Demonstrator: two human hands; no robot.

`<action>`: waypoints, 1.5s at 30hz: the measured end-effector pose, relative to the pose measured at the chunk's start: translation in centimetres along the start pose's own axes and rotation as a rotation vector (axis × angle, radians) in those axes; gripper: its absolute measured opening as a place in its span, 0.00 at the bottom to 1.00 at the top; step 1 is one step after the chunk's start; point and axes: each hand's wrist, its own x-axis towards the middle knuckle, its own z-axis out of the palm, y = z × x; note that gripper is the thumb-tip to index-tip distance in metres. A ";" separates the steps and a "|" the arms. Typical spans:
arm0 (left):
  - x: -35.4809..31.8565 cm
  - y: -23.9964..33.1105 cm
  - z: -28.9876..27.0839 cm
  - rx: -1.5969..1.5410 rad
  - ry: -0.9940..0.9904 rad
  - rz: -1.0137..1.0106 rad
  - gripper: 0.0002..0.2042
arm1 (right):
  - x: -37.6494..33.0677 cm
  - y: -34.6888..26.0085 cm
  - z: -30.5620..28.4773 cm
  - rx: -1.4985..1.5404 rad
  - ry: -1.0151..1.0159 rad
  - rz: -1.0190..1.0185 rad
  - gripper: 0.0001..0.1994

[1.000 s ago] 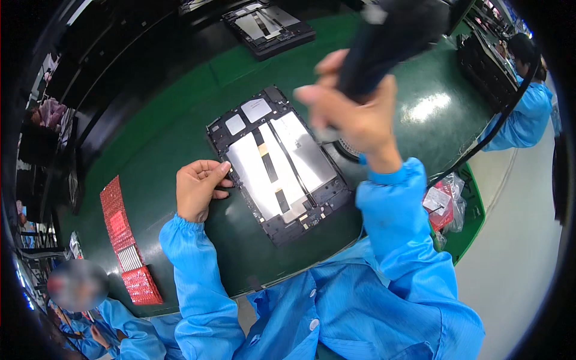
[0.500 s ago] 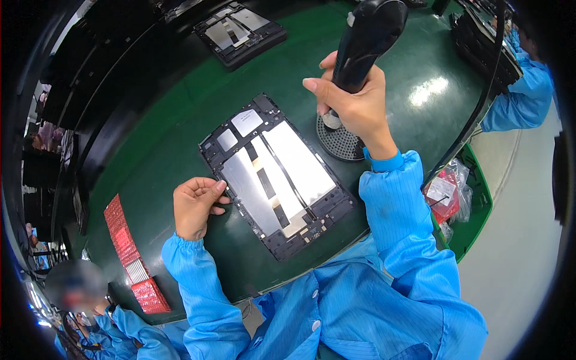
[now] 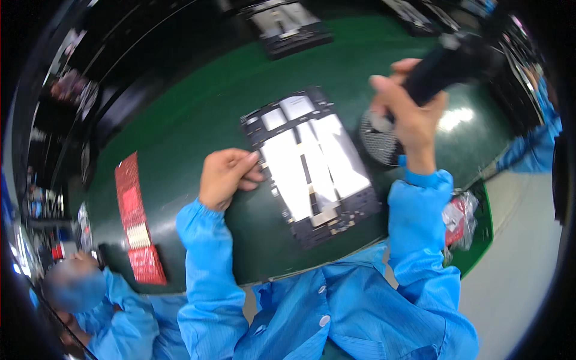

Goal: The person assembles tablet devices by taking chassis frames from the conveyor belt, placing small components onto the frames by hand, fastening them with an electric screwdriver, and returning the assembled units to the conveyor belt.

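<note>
An opened tablet (image 3: 350, 171) lies on the green work mat, its silver battery panels, flat cables and black frame exposed. My left hand (image 3: 231, 174) is at its left edge, thumb and fingers pinched together against the frame. On the tablet's right, my right hand (image 3: 414, 117) is wrapped round a thick black electric screwdriver (image 3: 447, 69), blurred and leaning to the right. Its tip is hidden. Just below that hand is a round perforated disc (image 3: 379, 147), partly covered by the fingers and wrist.
A red bubble-wrap strip (image 3: 131, 204) with a pale ribbed piece lies at left. Another opened tablet (image 3: 291, 30) is at the back. A green bin (image 3: 480, 240) with bagged items stands right. Co-workers in blue sit at lower left (image 3: 120, 312) and far right (image 3: 540, 138).
The view has swung, so the table things appear farther right. The screwdriver in my right hand has tilted over to the right. My left hand stays at the tablet's left edge.
</note>
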 end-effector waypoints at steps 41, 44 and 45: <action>0.3 -0.6 -0.3 -0.189 -0.019 0.078 0.10 | -2.8 1.8 16.1 0.130 -0.480 0.111 0.13; 0.2 -0.6 -0.4 -0.183 -0.016 0.086 0.10 | -3.1 2.0 16.3 0.106 -0.470 0.102 0.12; 0.1 -0.4 -0.3 -0.182 -0.007 0.085 0.09 | -3.3 2.4 16.1 0.088 -0.472 0.069 0.12</action>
